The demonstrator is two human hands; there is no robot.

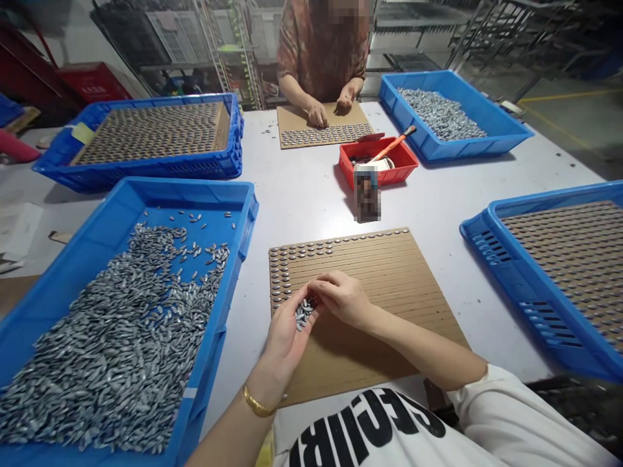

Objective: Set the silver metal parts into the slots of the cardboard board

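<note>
1. Far-left corner of worktable point(302, 188): blue crate point(195, 167) with a filled cardboard sheet point(156, 133) inside.
2. Near-left corner: blue tray point(195, 188), loose silver spindle-shaped pieces point(111, 344) heaped over most of its floor, thinner toward its far-right corner.
3. Left hand point(287, 331): palm up, cupped around a small pile of pieces point(304, 312), above the left part of the grooved cardboard sheet point(389, 285). Risk: if the palm flattens or tilts, the pile would likely spill onto the sheet.
4. Grooved sheet: lies at the table's near edge. Set pieces point(302, 254) run along its far edge and down its left edge; most of the middle and right is bare. Risk: left wrist with gold bracelet point(257, 403) is close to the left edge; a low sweep could dislodge pieces there.
5. Right hand point(343, 298): fingers bent and narrow, at the left fingertips. Can't tell if a piece is pinched. Risk: a loose pinch could drop one askew.
6. Far edge: co-worker's hands point(318, 115) over another sheet.
7. Red bin point(399, 175): between sheets; a blurred upright item point(367, 194) stands against it. A bump could tip that onto the far row.
8. Far-right corner: second tray point(481, 148) of loose pieces. Right edge: second crate point(506, 256) with a filled sheet.
</note>
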